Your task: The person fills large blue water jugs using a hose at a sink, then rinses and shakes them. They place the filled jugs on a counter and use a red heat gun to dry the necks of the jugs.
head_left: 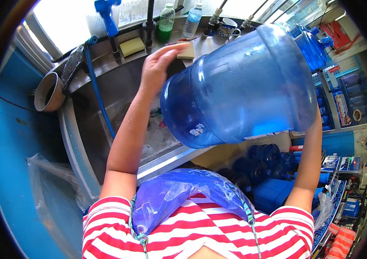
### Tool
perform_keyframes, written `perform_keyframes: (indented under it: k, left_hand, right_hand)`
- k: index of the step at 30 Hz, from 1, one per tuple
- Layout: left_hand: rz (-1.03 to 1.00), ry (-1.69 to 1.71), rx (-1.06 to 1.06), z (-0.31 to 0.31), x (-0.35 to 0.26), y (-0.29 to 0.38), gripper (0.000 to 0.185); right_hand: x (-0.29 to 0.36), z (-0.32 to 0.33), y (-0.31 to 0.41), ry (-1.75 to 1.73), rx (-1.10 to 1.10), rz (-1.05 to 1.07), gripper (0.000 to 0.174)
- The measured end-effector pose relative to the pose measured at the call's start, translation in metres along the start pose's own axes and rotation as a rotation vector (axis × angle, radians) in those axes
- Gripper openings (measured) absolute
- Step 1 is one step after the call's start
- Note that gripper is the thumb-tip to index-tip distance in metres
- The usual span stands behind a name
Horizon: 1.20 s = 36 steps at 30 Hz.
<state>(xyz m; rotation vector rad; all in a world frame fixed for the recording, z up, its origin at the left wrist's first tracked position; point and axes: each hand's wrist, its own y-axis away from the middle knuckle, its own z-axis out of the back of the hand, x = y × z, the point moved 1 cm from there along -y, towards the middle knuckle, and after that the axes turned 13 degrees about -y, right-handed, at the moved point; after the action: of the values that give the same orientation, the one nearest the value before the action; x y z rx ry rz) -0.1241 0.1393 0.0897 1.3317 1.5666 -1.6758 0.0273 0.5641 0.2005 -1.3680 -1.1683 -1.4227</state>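
A large blue translucent plastic water jug (235,87) is held tilted above the front edge of a stainless steel sink (96,171), its base toward the upper right. My right forearm reaches up to the jug's base end; the right hand is hidden behind the jug and supports it. My left hand (157,66) is raised over the sink beside the jug's left end, fingers stretched to the right and blurred. Its fingertips overlap a pale block (188,51) at the back ledge; no grip on it is seen. Suds and water lie in the sink basin (157,145).
Along the ledge stand a yellow sponge (132,47), a green-bottomed bottle (166,24), a clear bottle (193,21) and a patterned mug (228,28). A blue hose (97,87) hangs into the sink. A bowl (50,92) sits left. Several blue jugs (257,162) lie below right.
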Motion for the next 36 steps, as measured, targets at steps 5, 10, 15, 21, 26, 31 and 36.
perform_keyframes:
  k: [5,10,15,21,26,31,36]
  left_hand:
    - [1.187,0.197,0.112,0.043,0.218,0.161,0.063]
    - [1.022,0.743,-0.085,-0.012,0.180,0.152,0.062]
    - [0.720,0.813,-0.115,0.009,0.116,0.090,0.062]
    - [0.786,0.878,-0.109,-0.047,0.116,0.122,0.062]
    - [0.683,0.843,-0.101,0.002,0.087,0.096,0.061]
    - [0.709,0.854,-0.130,-0.013,0.090,0.119,0.061]
    - [0.668,0.839,-0.147,-0.007,0.084,0.113,0.061]
  right_hand:
    - [-0.008,-0.005,-0.006,0.175,0.044,0.054,0.041]
    - [0.040,-0.094,0.007,0.090,-0.002,0.080,0.052]
    - [0.103,-0.136,-0.013,0.400,0.143,0.282,0.061]
    - [0.150,-0.171,-0.017,-0.091,-0.131,0.112,0.063]
    - [0.168,-0.200,-0.049,0.605,0.115,0.294,0.050]
    - [0.185,-0.206,-0.053,0.405,0.530,0.194,0.055]
    - [0.168,-0.208,-0.025,0.605,0.173,0.405,0.058]
